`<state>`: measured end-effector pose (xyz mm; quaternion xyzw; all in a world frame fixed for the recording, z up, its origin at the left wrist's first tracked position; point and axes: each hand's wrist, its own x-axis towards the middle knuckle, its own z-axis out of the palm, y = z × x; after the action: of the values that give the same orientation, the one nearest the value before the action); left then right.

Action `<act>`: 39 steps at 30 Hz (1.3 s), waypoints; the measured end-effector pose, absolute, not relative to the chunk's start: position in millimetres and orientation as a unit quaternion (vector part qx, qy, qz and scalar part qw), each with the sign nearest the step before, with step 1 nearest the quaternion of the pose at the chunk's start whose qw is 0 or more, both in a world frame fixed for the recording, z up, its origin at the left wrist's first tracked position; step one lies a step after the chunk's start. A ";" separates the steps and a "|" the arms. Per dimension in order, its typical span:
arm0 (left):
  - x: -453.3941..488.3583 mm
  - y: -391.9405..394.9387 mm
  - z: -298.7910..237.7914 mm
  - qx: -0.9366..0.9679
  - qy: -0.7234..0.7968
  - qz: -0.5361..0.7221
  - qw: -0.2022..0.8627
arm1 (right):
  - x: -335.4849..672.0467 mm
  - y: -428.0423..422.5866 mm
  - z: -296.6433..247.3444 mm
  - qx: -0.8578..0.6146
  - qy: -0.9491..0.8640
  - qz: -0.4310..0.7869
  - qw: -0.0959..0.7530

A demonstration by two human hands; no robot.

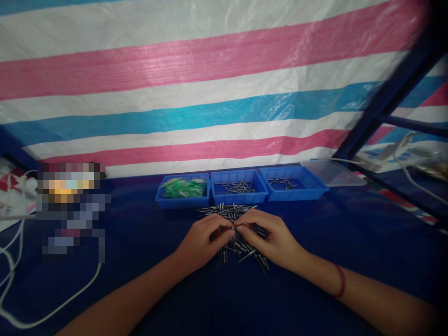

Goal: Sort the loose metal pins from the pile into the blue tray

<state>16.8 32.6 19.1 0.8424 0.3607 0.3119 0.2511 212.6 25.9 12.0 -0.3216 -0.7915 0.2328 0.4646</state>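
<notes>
My left hand (206, 235) and my right hand (271, 235) meet tip to tip above a loose pile of thin metal pins (241, 247), some with a thicker section, on the dark blue tabletop (168, 294). Thumb and forefinger are pinched together on each hand. A small shiny metal pin (234, 227) shows between the fingertips, where both hands grip; its full length is hidden. Dark pins show in the gaps behind both thumbs, whether held or lying beneath I cannot tell.
Behind the pile stand three blue bins: the left bin (182, 202) holds green plastic packets (184, 188), while the middle bin (241, 198) and right bin (297, 193) hold metal pins. A clear plastic sheet (332, 172) lies far right. White cable (70, 305) loops at left. Striped sheeting (196, 107) hangs behind.
</notes>
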 end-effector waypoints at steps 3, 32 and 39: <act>16.3 32.5 16.0 0.835 0.373 0.318 0.251 | 212.5 25.9 12.1 -0.322 -0.792 0.232 0.464; -2.1 35.5 17.1 0.877 0.439 0.193 -0.002 | 284.9 80.6 20.6 -0.586 -0.700 -0.188 0.361; 0.3 39.8 12.8 0.880 0.441 0.177 0.017 | 248.3 51.7 19.9 -0.460 -0.801 -0.118 0.365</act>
<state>0.3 39.8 12.8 0.8796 0.4415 0.1765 0.0172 248.3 51.7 19.9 -0.4603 -0.8005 -0.1177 0.3653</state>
